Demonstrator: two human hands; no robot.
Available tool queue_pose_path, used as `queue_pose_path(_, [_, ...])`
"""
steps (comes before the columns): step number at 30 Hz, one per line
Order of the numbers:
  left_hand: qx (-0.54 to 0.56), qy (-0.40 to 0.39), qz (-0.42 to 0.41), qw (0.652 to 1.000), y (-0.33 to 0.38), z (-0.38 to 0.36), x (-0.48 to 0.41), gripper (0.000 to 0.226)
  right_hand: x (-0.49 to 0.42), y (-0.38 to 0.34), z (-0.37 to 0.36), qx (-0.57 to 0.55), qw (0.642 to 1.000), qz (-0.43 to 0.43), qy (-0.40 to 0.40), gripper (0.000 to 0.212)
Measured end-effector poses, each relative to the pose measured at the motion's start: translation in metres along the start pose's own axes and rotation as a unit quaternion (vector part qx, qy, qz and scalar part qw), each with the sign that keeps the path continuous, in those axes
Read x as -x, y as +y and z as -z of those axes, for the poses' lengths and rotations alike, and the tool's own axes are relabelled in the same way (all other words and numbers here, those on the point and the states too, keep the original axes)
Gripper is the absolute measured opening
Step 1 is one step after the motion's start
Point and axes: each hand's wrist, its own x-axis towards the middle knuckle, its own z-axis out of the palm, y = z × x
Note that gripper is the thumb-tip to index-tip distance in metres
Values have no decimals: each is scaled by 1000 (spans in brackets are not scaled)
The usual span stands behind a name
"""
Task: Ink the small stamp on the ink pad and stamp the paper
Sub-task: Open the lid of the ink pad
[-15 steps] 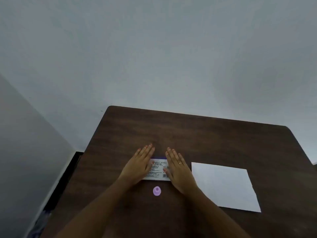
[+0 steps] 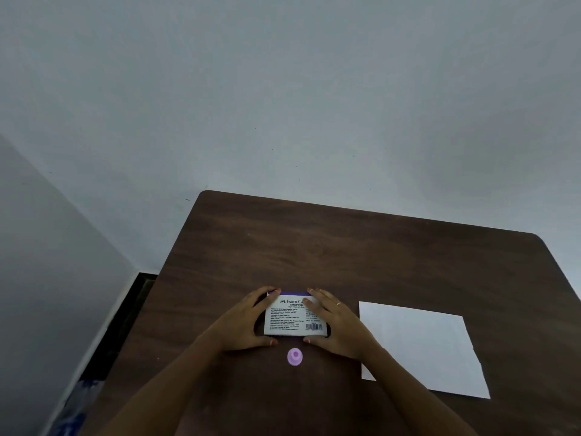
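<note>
The ink pad (image 2: 294, 319) is a closed white box with a printed label and a purple far edge, lying on the dark wooden table (image 2: 361, 253). My left hand (image 2: 243, 322) grips its left side, fingers over the far edge and thumb at the near edge. My right hand (image 2: 338, 325) grips its right side the same way; it wears a ring. The small stamp (image 2: 295, 356), round and pale purple, stands on the table just in front of the box, untouched. The white paper (image 2: 421, 347) lies flat to the right of my right hand.
A pale wall rises behind the table's far edge. At the left, the table edge drops to a dark gap and floor (image 2: 125, 309). Something blue and white (image 2: 78, 404) lies low at the bottom left.
Both hands lay flat on top of the ink pad before; now they have spread to its sides and curl around its edges, uncovering the label. Stamp and paper have not moved.
</note>
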Motion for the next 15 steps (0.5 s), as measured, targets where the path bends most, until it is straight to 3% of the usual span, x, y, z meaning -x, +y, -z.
queue_pose_path(5, [42,78,13,996,5,-6,1,101,-5,-3,19,-46,996,16,71,51])
queue_pose_path(11, [69,86,58,992,6,-9,0,112,-41,-9,44,-243,951,-88,172,20])
queue_pose_path(15, [62,93,46,993,6,-10,1,111,-68,-5,44,-194,947,-103,233,16])
